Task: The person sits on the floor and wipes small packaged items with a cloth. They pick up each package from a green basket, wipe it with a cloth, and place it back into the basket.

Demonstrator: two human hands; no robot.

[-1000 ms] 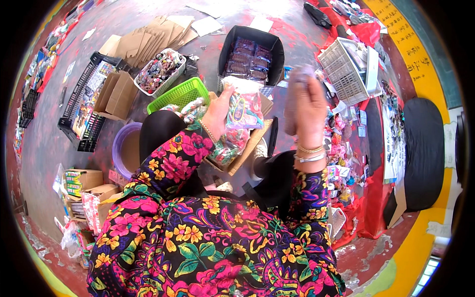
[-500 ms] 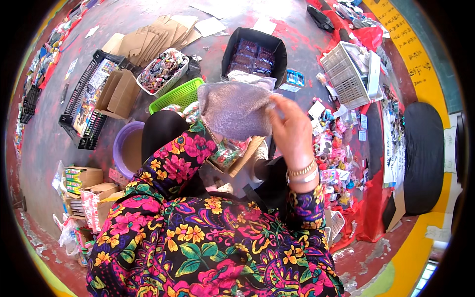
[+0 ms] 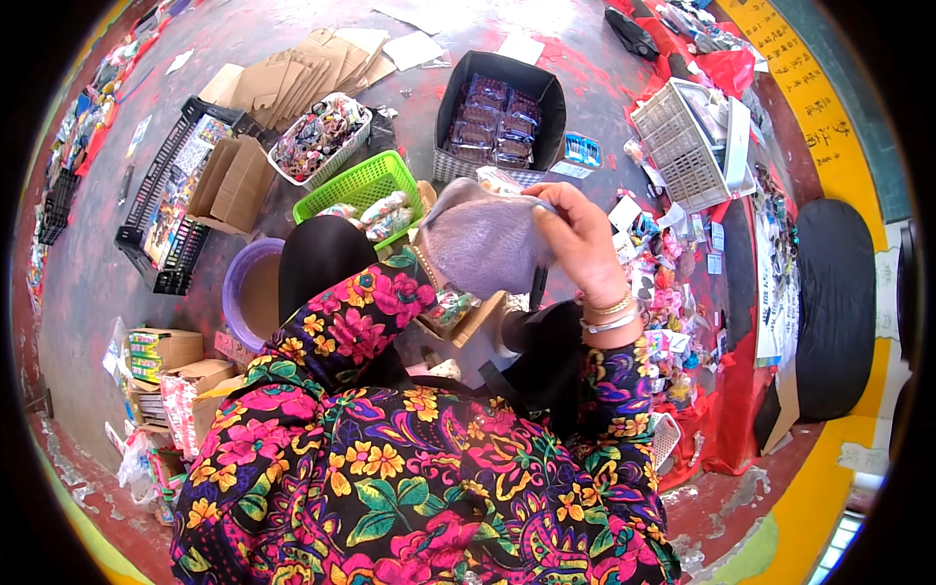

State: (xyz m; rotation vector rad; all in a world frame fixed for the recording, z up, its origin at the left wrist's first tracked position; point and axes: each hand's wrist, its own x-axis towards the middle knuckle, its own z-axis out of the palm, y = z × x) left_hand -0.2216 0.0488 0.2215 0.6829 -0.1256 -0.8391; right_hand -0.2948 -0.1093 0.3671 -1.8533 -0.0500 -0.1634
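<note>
A fuzzy greyish-purple cloth (image 3: 483,249) is held up in front of me, its top edge curling back. My right hand (image 3: 577,239) pinches its upper right edge between thumb and fingers. My left sleeve (image 3: 375,297) reaches to the cloth's left side, where the cloth hides my left hand and its fingers. Below the cloth, an open cardboard box (image 3: 478,322) with plastic-wrapped items in it stands between my legs.
Ahead stand a green basket (image 3: 331,195) with wrapped bundles, a white basket (image 3: 294,174) of small bands and a black-lined crate (image 3: 546,83) of dark packets. A purple tub (image 3: 234,292) is at left. Small colourful goods (image 3: 663,302) cover the floor at right.
The cloth has shifted slightly right and down, and its top has folded back. My right hand has moved a little right. More of the green basket and dark packets now shows.
</note>
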